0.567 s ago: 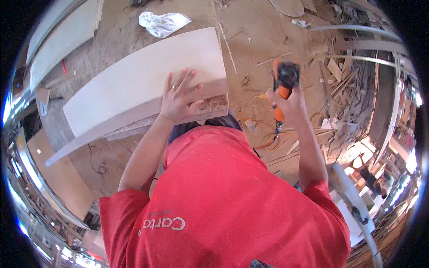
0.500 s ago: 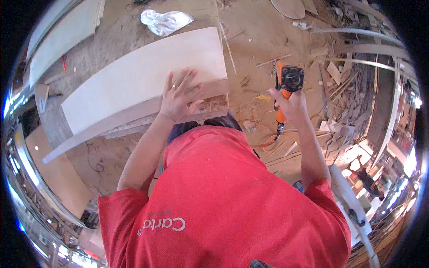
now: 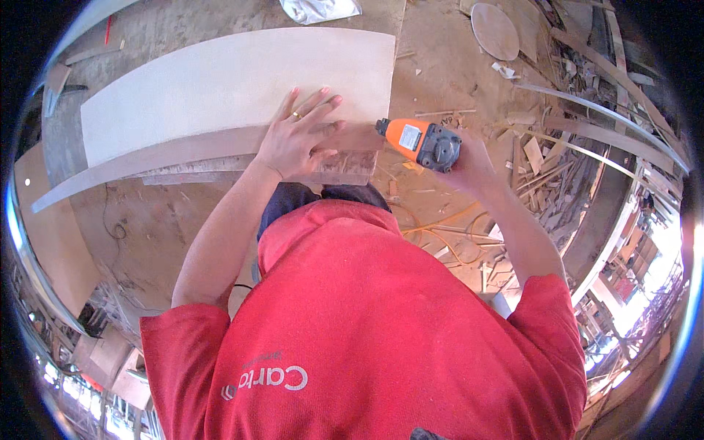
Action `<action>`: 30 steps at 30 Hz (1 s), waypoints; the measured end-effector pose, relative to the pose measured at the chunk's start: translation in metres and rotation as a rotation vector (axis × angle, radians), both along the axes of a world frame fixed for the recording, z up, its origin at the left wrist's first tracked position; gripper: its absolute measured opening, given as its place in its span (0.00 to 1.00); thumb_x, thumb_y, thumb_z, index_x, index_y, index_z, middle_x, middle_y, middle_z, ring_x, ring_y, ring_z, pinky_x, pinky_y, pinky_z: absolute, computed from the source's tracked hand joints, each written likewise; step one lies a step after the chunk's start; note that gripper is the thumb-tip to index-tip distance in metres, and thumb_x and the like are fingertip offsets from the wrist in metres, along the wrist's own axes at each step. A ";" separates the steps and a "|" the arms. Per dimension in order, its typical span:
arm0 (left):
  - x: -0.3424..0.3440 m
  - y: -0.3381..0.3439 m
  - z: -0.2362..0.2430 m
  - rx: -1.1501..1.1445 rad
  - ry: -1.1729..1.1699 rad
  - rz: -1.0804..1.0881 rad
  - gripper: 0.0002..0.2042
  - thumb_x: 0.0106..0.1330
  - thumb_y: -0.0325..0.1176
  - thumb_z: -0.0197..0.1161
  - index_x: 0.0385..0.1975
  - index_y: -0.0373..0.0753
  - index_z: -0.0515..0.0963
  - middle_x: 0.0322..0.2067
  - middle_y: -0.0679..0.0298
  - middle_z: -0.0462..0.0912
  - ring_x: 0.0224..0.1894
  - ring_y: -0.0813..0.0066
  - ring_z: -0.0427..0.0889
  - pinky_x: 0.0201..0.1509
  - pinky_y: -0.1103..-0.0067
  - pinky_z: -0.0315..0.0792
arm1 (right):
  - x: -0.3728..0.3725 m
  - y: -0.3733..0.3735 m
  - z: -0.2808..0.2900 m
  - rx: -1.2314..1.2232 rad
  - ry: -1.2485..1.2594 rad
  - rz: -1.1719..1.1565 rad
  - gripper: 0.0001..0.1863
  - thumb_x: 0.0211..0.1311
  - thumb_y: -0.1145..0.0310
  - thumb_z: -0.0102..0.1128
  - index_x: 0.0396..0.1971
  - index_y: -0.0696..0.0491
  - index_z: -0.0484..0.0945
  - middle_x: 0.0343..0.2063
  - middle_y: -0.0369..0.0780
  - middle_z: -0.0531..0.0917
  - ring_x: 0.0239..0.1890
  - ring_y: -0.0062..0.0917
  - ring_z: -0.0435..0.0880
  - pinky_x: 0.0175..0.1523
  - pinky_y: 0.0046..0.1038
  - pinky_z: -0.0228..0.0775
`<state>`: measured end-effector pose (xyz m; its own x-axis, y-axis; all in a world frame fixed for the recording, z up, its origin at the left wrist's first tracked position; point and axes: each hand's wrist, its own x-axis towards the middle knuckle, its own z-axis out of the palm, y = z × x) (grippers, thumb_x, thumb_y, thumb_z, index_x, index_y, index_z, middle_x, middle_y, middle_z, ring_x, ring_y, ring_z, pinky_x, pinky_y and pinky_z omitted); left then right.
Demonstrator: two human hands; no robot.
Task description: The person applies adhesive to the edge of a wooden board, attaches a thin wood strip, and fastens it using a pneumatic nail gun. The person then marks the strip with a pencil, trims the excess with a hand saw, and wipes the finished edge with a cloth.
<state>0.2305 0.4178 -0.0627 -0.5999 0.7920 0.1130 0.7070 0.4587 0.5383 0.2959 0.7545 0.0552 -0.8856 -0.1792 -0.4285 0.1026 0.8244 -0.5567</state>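
Note:
My left hand [image 3: 299,139] lies spread across a pale curved wooden panel [image 3: 220,88] and the darker strip [image 3: 158,152] along its near edge. Its fingers point away from me, and one wears a ring. In my right hand [image 3: 475,167] is an orange and black air nail gun [image 3: 407,138], its handle mostly hidden under the gun's head. The gun is turned sideways, its dark nose at the right end of the strip; whether it touches cannot be made out. Below the strip sits a rough wooden block [image 3: 348,169].
A yellow-orange hose [image 3: 440,233] loops on the dusty floor below the gun. Wood offcuts [image 3: 546,158] and long strips are heaped at the right. An oval board [image 3: 495,31] lies at the far right, and a white cloth [image 3: 320,9] on the work surface at the top.
My right hand has swung the nail gun left, turning its nose from away to the panel's right end. The view has shifted a little; my left hand stays spread on the panel.

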 end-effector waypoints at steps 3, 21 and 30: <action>-0.001 0.000 0.001 -0.012 0.007 -0.002 0.31 0.54 0.46 0.76 0.61 0.58 0.80 0.77 0.69 0.62 0.80 0.63 0.55 0.83 0.49 0.44 | -0.011 -0.001 -0.005 -0.010 -0.031 0.008 0.12 0.50 0.64 0.74 0.35 0.49 0.86 0.31 0.45 0.88 0.38 0.46 0.88 0.43 0.42 0.80; -0.002 0.001 0.005 -0.116 0.015 -0.007 0.28 0.60 0.52 0.72 0.62 0.65 0.78 0.77 0.75 0.58 0.81 0.72 0.51 0.85 0.51 0.40 | -0.024 -0.006 -0.010 0.039 -0.047 0.079 0.13 0.44 0.67 0.73 0.33 0.50 0.84 0.31 0.46 0.88 0.39 0.47 0.87 0.44 0.43 0.80; 0.000 0.003 0.005 -0.109 0.019 0.005 0.28 0.58 0.53 0.73 0.62 0.65 0.79 0.77 0.75 0.59 0.81 0.72 0.51 0.85 0.51 0.41 | -0.032 -0.015 0.000 0.285 -0.074 0.234 0.20 0.46 0.71 0.73 0.44 0.45 0.86 0.36 0.43 0.90 0.40 0.43 0.89 0.47 0.37 0.82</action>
